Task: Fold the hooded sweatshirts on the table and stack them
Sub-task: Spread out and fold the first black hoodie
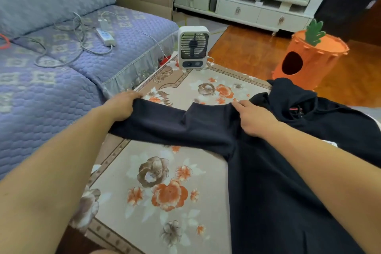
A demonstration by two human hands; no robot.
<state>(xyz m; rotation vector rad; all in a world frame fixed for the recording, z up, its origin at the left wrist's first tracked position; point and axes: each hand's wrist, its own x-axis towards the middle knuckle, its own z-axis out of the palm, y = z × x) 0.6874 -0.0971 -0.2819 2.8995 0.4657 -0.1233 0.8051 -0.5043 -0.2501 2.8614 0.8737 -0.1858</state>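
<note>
Sleeve fabric is stretching across the flower-patterned cloth-covered desk (pixel 165 181) toward nine o'clock, part of the dark navy hooded cotton sweatshirt (pixel 278 181) that is lying spread over the desk's right half, hood (pixel 292 93) pointing to about one o'clock. The left hand (pixel 123 107) is gripping the cuff end of that long dark sleeve (pixel 165 123), its grip closing around the fabric right at the desk's left edge beside the quilted lavender-blue sofa (pixel 51 80). The right hand (pixel 255 119) is pressing on the shoulder seam, fingers lying fairly flat on the cloth; whether the thumb is pinching a fold underneath cannot be told. Trouble is likely coming from that pull: if the pressing hand is slipping, the whole garment is going to drag toward nine o'clock and the body will be bunching instead of lying square. The sleeve is already hanging partly past the desk's edge, so a loosening grip would be letting the cuff drop toward the sofa gap. The small white desktop fan (pixel 193 47) at twelve o'clock is standing near the sleeve's sweep, and a wide swing inward could be knocking it. The hood is rumpling near the far edge, close to the orange carrot-shaped felt house (pixel 309 62) on the floor, and may be sliding off. No second sweatshirt is showing.
</note>
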